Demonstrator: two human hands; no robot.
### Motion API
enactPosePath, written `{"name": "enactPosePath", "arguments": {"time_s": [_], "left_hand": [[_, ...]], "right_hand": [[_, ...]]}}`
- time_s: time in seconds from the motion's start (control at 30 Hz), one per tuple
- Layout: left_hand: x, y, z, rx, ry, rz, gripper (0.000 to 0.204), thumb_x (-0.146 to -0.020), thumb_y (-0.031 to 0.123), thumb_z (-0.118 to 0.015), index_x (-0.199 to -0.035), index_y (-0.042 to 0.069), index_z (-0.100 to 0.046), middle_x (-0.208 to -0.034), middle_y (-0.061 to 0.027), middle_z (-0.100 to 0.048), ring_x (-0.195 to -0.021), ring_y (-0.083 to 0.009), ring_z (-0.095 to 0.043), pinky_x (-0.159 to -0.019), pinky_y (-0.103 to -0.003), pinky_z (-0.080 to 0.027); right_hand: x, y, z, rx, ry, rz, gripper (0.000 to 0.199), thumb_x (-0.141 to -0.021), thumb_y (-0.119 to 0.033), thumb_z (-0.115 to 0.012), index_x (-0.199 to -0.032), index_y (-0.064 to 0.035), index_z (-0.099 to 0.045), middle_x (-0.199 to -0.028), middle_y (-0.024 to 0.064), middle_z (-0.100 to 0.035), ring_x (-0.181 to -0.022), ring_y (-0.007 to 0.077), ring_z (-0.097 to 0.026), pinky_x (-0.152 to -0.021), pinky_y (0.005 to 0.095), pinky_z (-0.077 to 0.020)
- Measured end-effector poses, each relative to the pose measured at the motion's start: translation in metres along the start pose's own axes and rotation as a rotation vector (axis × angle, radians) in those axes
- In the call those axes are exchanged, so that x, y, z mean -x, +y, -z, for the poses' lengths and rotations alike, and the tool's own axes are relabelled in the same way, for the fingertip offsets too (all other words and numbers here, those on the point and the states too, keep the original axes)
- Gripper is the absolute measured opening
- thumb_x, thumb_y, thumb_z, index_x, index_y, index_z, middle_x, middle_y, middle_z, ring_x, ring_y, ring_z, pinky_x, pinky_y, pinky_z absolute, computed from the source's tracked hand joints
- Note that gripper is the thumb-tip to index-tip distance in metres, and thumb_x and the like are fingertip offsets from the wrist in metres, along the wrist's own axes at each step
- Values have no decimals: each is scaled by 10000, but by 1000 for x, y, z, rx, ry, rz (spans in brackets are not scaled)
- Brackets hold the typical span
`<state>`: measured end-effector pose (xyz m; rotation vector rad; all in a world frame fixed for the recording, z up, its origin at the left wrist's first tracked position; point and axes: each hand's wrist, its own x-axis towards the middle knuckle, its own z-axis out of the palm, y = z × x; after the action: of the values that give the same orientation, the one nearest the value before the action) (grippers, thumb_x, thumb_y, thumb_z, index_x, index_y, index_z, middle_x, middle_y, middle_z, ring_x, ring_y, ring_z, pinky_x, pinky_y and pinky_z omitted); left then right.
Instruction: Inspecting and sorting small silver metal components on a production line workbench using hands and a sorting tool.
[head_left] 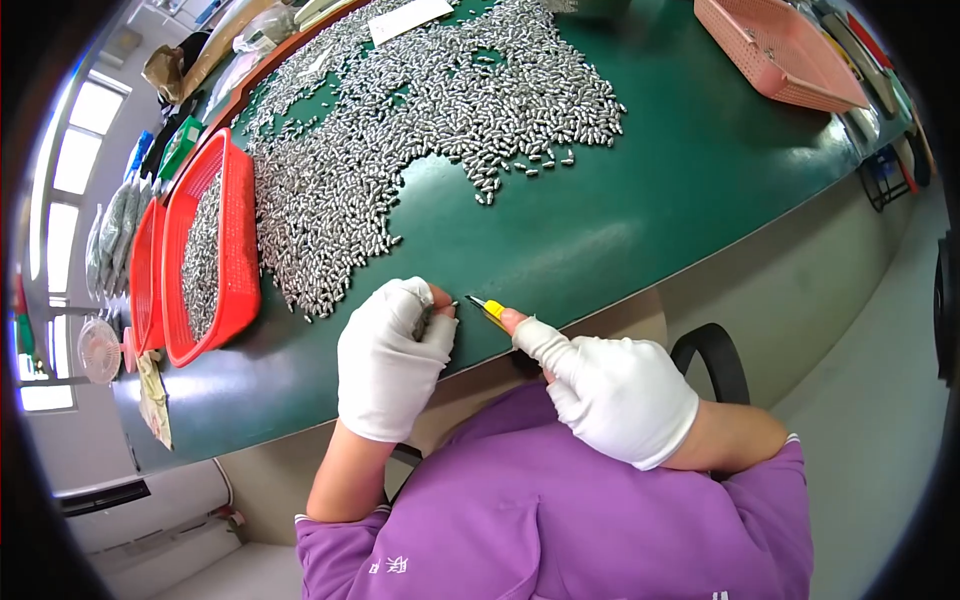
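Left hand [392, 358], white glove, fingers curled into a loose fist, bare fingertips pinching one small metal piece [424, 318] at the near edge of the green table [640, 215]. Right hand [610, 390], gloved too, fingers pressed together on a yellow-handled knife [487, 307], tip aimed at the piece, just short of it. Big pile of metal pieces [420, 120] lies farther back; red basket [240, 250] to the left holds more.

Your left hand [392, 358], white glove, is closed on small metal pcs at the desk [640, 210] edge. Your right hand [612, 392] pinches a yellow-handled blade [487, 307], tip just beside the left fingers. Silver pcs heap [430, 120] spread beyond; red basket [212, 250] to the left holds more.
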<state>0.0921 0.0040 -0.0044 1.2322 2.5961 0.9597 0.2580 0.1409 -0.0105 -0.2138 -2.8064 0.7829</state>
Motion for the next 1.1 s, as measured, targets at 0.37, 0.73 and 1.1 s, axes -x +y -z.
{"name": "enactPosePath", "arguments": {"time_s": [0.37, 0.73, 1.1], "left_hand": [[0, -3, -2, -40, 13, -26, 137, -776, -31, -686, -769, 22, -560, -698, -15, -544, -566, -69, -467, -530, -229, -408], [-2, -1, 1, -18, -22, -4, 112, -763, 40, -692, -790, 56, -585, -723, -97, -584, -663, -284, -587, -610, -354, -472], [-25, -15, 36, 280, -113, 195, 49, -824, 75, -544, -837, 28, -539, -692, -35, -516, -617, -128, -498, -612, -284, -451]], "right_hand": [[-4, -7, 1, -12, -83, -26, 619, -840, -140, -565, -1441, -113, -420, -581, 64, -555, -473, 228, -572, -440, 371, -481], [-20, -11, 24, 66, -243, 36, 567, -850, -122, -536, -1404, -40, -446, -606, 65, -580, -505, 239, -602, -469, 365, -505], [-37, 54, 51, 274, 448, -286, 598, -816, 44, -532, -1348, -228, -549, -783, 99, -585, -682, 248, -606, -651, 374, -507]]}}
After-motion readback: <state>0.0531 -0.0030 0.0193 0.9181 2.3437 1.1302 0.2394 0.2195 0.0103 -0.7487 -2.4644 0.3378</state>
